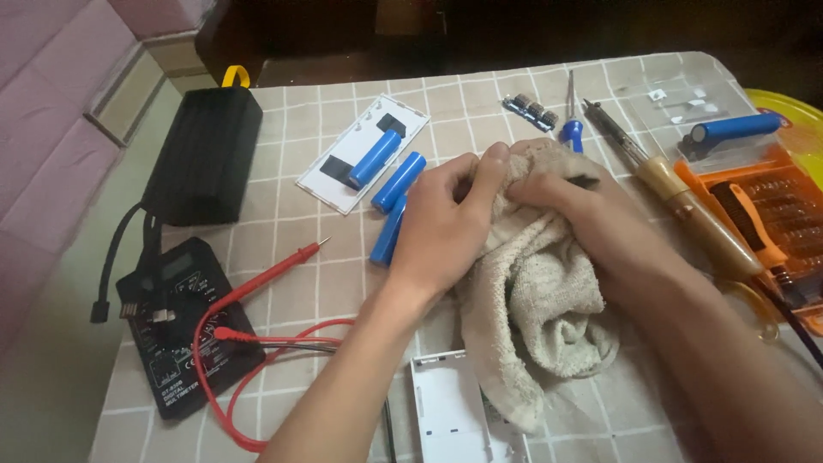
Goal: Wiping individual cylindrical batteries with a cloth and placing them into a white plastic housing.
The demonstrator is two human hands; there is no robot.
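Both hands meet over a beige towel (531, 300) bunched up mid-tabletop (283, 283), which is covered in a checked cloth. Left hand (441, 219) is clenched on the towel's top edge, thumb pressed on the fabric. Right hand (561, 184) is also closed on the towel, fingers (536, 176) partly buried in the folds, a small dark bit showing by them; can't tell what it is. Rest of the towel hangs down toward the person, its lower end lying across a white plastic case (446, 416) at the near edge.

Just left of the left hand: three blue cylindrical batteries. One (375, 157) lies on a white flat panel (360, 154), a second (399, 181) is just beside that panel, the third (388, 233) is partly hidden behind the left hand. Fourth blue battery (737, 127) sits far right on top of an orange screwdriver kit (771, 214) with a clear lid.

Far left: black ribbed box (206, 159) with a yellow loop, and nearer, a black multimeter (176, 321) with red leads (257, 343) looping over the tabletop; one red probe (274, 270) points toward the batteries.

Behind the hands: a small circuit board (531, 110), a blue-handled screwdriver (571, 129), and a soldering iron (677, 193) with a wooden handle running diagonally to the right.
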